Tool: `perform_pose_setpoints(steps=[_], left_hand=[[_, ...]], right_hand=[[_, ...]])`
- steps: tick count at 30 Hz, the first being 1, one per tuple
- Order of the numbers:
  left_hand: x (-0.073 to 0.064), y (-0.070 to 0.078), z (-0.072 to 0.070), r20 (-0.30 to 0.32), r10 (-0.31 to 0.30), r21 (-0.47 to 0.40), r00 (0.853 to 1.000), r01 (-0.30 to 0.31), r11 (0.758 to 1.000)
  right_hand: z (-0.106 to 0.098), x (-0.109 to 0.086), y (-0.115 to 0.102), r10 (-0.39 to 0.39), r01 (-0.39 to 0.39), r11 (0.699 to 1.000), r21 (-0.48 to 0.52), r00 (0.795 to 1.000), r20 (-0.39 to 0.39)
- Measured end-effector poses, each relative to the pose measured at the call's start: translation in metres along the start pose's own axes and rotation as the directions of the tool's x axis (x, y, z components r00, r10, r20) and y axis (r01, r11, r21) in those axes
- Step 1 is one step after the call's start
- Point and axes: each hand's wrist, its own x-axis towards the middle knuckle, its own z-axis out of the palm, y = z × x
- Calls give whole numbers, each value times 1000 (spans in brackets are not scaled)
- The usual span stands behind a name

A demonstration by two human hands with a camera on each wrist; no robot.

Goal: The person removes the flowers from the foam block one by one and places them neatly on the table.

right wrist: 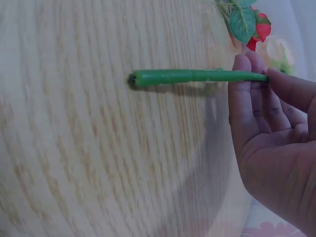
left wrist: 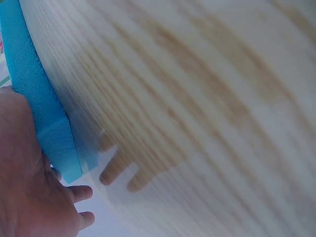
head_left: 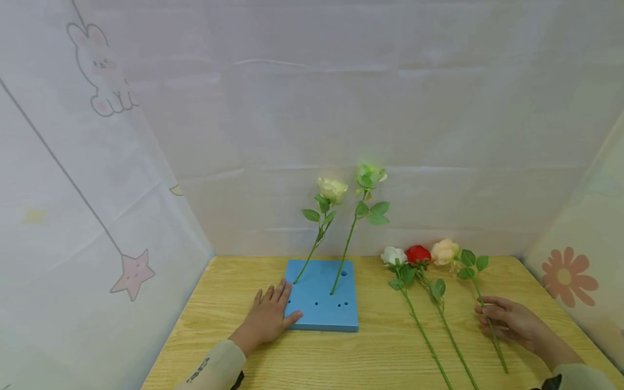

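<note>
My left hand (head_left: 267, 317) rests against the left side of a blue foam block (head_left: 324, 318), fingers spread and thumb at its front edge. Two artificial roses stand leaning in holes of the block: a cream rose (head_left: 332, 190) and a pale green rose (head_left: 369, 176). On the right, my right hand (head_left: 517, 324) pinches the stem of a peach rose (head_left: 444, 252) between thumb and fingers. The lower part of that green stem (right wrist: 173, 76) sticks out past the fingers, close over the table, in the right wrist view.
A white rose (head_left: 392, 255) and a red rose (head_left: 418, 254) lie side by side between the block and my right hand, stems toward me. Several small holes dot the block's top. The wooden table (head_left: 390, 352) is enclosed by pale cloth walls (head_left: 292, 108).
</note>
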Motion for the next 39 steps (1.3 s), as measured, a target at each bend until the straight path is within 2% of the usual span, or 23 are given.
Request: perform_pose_setpoints(steps=[10,18,39], left_hand=[[0,0,0,13,-15,19,1000,15,1000],[-1,2,0,8,-20,-1,1000,20,1000],[0,1,-1,4,-16,14,1000,16,1000]], right_hand=[[-6,2,8,40,-40,998,51,999,4],[-7,5,10,61,-61,996,71,998,2],[-4,4,4,105,-111,989,-100,992,-67]])
